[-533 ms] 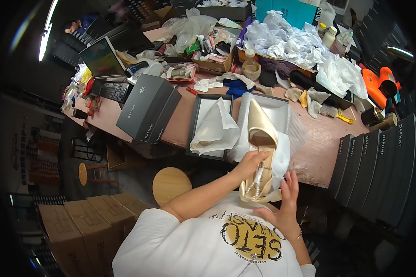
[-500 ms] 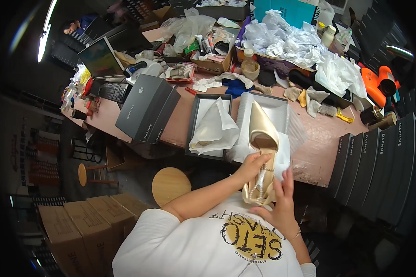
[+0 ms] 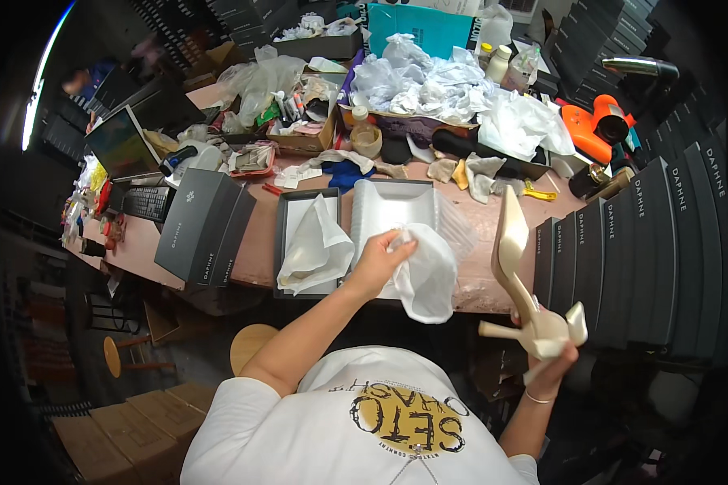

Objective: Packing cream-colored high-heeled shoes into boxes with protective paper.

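Observation:
My left hand [image 3: 383,260] pinches a sheet of white tissue paper [image 3: 429,279], lifted over the near edge of an open shoebox [image 3: 396,190] lined with white wrapping. Out to the right, my right hand [image 3: 554,356] grips a cream high-heeled shoe [image 3: 511,242] around its heel end. The shoe's pointed toe is up, and its sole and heel face left; a bow-like piece shows at the back. Left of the lined box, a dark box tray [image 3: 281,242] holds a folded white paper bundle [image 3: 315,246].
Dark shoeboxes [image 3: 647,250] stand in a row at the right. A closed dark shoebox [image 3: 202,226] sits left on the pink table [image 3: 477,214]. Behind are crumpled white paper [image 3: 437,81], a yellow brush [image 3: 539,194] and an orange tool [image 3: 588,133]. Cartons [image 3: 129,428] stack lower left.
My left hand has let go of the shoe and taken hold of the tissue paper. My right hand has carried the shoe rightward, turning its sole side into view.

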A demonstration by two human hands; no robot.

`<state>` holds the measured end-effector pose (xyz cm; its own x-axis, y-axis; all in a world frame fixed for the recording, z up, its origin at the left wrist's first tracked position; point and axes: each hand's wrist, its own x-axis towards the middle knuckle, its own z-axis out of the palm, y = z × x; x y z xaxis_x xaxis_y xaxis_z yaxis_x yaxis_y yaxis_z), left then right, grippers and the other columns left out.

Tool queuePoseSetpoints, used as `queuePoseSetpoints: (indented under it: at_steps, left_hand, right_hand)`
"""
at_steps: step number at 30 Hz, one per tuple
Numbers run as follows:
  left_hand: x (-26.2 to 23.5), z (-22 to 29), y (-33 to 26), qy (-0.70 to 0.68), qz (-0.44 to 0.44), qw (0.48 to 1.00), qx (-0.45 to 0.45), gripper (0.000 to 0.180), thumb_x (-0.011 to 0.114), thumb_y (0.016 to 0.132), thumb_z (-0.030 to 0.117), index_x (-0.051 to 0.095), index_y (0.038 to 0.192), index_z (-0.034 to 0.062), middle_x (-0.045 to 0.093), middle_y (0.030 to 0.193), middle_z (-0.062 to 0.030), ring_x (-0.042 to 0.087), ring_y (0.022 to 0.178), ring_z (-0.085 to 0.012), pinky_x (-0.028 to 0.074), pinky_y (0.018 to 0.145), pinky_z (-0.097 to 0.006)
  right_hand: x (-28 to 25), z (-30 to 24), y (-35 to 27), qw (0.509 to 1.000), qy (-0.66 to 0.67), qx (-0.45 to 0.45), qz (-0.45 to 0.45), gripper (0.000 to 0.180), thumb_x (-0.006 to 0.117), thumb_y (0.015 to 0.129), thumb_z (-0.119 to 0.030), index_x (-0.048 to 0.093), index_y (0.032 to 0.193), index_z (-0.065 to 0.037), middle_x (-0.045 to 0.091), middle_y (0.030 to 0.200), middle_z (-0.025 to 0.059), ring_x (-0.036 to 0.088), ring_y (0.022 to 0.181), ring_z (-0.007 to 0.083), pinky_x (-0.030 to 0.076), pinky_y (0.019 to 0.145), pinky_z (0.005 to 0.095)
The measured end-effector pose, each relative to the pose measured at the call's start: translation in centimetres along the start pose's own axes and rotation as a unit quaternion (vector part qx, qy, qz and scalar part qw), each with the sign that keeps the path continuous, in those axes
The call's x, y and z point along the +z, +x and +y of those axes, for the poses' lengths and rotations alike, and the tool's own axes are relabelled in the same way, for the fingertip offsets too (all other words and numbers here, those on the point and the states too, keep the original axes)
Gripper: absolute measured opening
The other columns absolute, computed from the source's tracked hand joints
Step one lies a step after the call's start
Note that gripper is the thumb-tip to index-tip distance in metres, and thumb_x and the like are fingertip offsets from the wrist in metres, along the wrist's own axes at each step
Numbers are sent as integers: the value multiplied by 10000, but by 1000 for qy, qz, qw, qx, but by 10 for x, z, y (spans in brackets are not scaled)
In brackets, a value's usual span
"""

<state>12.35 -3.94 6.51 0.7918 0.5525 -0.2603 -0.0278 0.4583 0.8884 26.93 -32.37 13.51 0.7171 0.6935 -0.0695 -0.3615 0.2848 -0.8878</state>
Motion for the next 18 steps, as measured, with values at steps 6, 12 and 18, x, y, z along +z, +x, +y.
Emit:
queuePoseSetpoints:
  at_steps: [6, 12, 18]
  left_hand:
    - [41, 45, 12, 190, 67, 948, 246, 231, 647, 821, 31, 633, 1046, -17, 589, 974, -51, 552, 919, -113, 439, 796, -222]
    - [52, 45, -27, 313, 33, 912, 262, 385, 555, 708, -110, 648, 1054, 28, 587, 945, -93, 587, 881, -192, 461, 769, -259]
    - [19, 46, -9, 450, 18, 852, 267, 332, 562, 693, -87, 647, 996, 20, 558, 981, -118, 590, 860, -259, 478, 758, -293]
  right_hand:
    - [22, -29, -19, 991, 11, 110, -71, 874, 432, 750, -713, 590, 1057, 90, 620, 983, 248, 643, 781, 395, 561, 651, 416]
    - [44, 55, 15, 954, 244, 136, 111, 572, 457, 885, -476, 480, 1212, -9, 582, 1142, 160, 611, 1005, 319, 555, 827, 440]
    - [11, 71, 6, 861, 464, 198, 67, 524, 447, 880, -449, 523, 1222, -61, 568, 1163, 236, 592, 975, 453, 588, 754, 404]
